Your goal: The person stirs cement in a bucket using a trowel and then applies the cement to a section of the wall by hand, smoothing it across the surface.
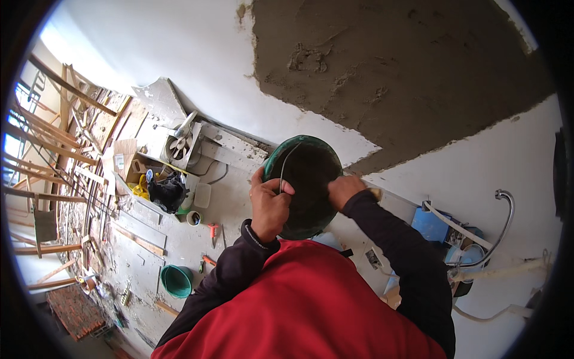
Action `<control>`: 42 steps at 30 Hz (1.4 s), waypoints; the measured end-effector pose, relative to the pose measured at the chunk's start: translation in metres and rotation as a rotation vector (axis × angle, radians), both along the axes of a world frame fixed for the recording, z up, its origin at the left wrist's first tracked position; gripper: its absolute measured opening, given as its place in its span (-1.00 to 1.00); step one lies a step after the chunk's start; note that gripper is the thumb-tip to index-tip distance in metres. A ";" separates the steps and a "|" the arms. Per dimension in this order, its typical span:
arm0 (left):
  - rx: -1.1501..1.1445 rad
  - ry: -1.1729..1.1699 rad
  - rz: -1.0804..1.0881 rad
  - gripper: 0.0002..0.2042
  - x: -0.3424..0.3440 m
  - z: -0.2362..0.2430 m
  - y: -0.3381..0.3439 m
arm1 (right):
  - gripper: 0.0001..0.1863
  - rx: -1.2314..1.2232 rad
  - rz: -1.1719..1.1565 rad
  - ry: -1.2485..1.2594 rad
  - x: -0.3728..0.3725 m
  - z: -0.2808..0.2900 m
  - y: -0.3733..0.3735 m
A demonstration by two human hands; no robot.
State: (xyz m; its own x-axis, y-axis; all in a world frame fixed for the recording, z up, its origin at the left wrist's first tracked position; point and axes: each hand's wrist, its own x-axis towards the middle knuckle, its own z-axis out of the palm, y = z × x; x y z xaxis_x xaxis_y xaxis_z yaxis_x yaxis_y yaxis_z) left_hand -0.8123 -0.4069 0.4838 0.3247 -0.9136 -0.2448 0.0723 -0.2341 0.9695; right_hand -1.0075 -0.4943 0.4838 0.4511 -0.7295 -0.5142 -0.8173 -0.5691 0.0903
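A dark green bucket [306, 141] is held up before me, its mouth toward me and its inside dark. My left hand [270, 206] is closed on the bucket's left rim, and the thin wire handle [283, 170] runs up from beside its thumb. At the opposite rim my right hand [347, 191] is closed, with its fingertips turned into the bucket. A small tan, wood-coloured piece [375, 193] shows just beyond that wrist; whether the hand grips it, I cannot tell. Ahead, wet grey-brown mortar [406, 72] covers part of the white wall [197, 48].
A second green bucket [176, 281] stands on the floor at left. Near it lie orange-handled tools [213, 232]. A box with a black bag [167, 191] and a fan [179, 146] are farther off. Timber [66, 158] fills the far left. At right is a curved metal pipe [510, 218].
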 end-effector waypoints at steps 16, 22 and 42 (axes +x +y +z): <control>-0.050 0.059 -0.003 -0.88 0.028 0.028 0.013 | -0.68 0.180 -0.192 -0.402 -0.053 0.016 0.025; -0.131 0.059 0.076 -0.88 0.038 0.025 0.023 | -0.69 -0.045 -0.117 -0.394 -0.061 0.086 0.011; 0.040 0.160 0.597 -0.81 0.094 -0.075 0.070 | -0.82 -0.177 -0.626 -0.516 -0.191 0.423 -0.134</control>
State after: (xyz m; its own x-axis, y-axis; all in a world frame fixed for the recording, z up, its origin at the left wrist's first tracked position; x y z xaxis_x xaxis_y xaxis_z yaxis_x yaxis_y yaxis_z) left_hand -0.7181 -0.3368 0.4086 0.7337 -0.5743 -0.3632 0.3459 -0.1444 0.9271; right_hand -1.1985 -0.6286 0.9064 0.0830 -0.9747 -0.2075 -0.9414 -0.0083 -0.3373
